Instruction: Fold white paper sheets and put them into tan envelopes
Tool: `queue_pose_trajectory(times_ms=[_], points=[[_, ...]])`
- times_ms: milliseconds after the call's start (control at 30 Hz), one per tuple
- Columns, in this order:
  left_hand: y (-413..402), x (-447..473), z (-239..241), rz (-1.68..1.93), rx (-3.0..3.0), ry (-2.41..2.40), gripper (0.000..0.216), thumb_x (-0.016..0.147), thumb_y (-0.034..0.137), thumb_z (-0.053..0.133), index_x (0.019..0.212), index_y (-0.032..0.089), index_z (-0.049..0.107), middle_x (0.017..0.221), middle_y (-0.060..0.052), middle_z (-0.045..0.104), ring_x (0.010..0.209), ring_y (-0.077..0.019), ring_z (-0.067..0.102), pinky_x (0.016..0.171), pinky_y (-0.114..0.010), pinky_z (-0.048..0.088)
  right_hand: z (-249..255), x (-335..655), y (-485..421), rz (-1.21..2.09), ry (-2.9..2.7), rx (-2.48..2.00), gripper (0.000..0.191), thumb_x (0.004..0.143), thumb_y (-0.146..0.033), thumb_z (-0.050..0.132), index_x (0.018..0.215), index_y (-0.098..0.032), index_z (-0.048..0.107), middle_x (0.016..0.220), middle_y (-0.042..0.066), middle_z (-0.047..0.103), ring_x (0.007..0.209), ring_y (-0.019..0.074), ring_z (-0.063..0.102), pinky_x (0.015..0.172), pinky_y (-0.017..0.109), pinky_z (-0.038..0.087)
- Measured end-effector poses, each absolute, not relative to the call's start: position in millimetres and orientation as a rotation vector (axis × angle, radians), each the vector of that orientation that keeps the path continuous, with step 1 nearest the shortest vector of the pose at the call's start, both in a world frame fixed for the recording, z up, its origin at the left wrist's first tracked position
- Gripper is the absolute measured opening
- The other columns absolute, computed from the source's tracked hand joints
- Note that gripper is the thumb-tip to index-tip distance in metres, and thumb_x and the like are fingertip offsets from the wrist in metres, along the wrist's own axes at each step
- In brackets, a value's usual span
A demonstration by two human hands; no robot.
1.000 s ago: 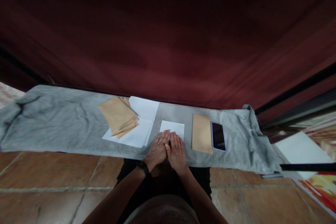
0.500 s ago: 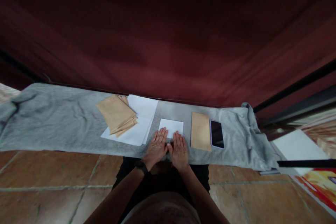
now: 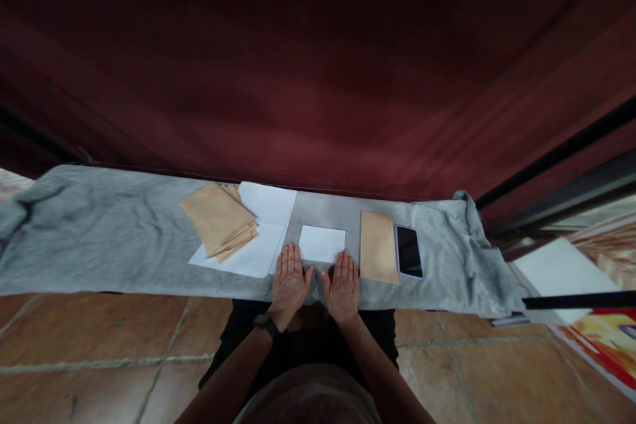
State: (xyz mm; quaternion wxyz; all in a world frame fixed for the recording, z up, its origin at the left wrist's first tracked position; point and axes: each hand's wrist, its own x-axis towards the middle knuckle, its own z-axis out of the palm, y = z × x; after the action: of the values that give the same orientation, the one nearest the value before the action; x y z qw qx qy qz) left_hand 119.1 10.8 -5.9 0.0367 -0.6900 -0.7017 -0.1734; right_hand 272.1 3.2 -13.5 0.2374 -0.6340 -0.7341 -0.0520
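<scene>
The small white oblong of paper [image 3: 322, 243] lies flat on the soft grey cloth [image 3: 124, 232], right in front of the person. The left hand [image 3: 289, 283] is spread flat, palm down, just beside the paper's near left corner. The right hand [image 3: 342, 288] is spread flat too, with its fingertips at the near right corner. Neither hand grips anything.

This looks like pressing paper smooth. To do that well, I think the hands should stay flat and push evenly from the middle out to the sides. Soft cloth can sink or wrinkle, so a gentle, steady push seems best, keeping the edges lined up.

Now the counting. There is one small white paper and two hands. To the left of that paper are large white paper sheets [image 3: 271, 205], at least two, under a fanned pile of flat brown paper envelopes [image 3: 217, 215]; there are several, too tightly stacked to count. To its right is one lone brown paper envelope [image 3: 379, 248], then one dark-screened phone with a pale purple edge [image 3: 409, 252].
</scene>
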Motion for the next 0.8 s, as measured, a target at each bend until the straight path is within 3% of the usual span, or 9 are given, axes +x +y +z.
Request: queue_pose_trajectory(times_ms=[333, 533, 700, 800], points=[[9, 120, -1, -0.595, -2.094, -2.175, 0.063, 0.1, 0.035, 0.037, 0.151, -0.001, 0.034, 0.157, -0.026, 0.036, 0.149, -0.0338, 0.031, 0.121, -0.052, 0.029, -13, 273, 2, -0.088, -1.983, -1.805, 0.069, 0.106, -0.047, 0.031, 0.155, 0.002, 0.029, 0.157, 0.028, 0.034, 0.146, 0.036, 0.036, 0.115, 0.053, 0.036], [10, 113, 2, -0.625, -2.224, -2.047, 0.059, 0.102, 0.029, 0.033, 0.154, 0.002, 0.03, 0.158, -0.022, 0.036, 0.151, -0.0304, 0.028, 0.121, -0.05, 0.031, -7, 277, 4, -0.046, -1.986, -1.713, 0.065, 0.107, -0.043, 0.03, 0.159, -0.005, 0.019, 0.159, 0.023, 0.034, 0.148, 0.0315, 0.033, 0.116, 0.052, 0.036], [22, 120, 5, -0.547, -2.494, -1.786, 0.062, 0.099, 0.02, 0.032, 0.159, 0.009, 0.021, 0.162, -0.014, 0.033, 0.152, -0.0239, 0.025, 0.123, -0.046, 0.028, 3, 275, 20, 0.074, -2.21, -1.5, 0.055, 0.108, -0.034, 0.027, 0.157, -0.011, 0.029, 0.16, 0.013, 0.037, 0.15, 0.0237, 0.03, 0.12, 0.046, 0.033], [33, 127, 2, -0.45, -2.557, -1.736, 0.064, 0.095, 0.014, 0.033, 0.158, 0.007, 0.024, 0.162, -0.016, 0.032, 0.153, -0.0246, 0.023, 0.124, -0.045, 0.027, 5, 270, 31, 0.127, -2.264, -1.473, 0.052, 0.108, -0.032, 0.026, 0.155, -0.011, 0.034, 0.158, 0.012, 0.04, 0.15, 0.0218, 0.031, 0.121, 0.044, 0.031]])
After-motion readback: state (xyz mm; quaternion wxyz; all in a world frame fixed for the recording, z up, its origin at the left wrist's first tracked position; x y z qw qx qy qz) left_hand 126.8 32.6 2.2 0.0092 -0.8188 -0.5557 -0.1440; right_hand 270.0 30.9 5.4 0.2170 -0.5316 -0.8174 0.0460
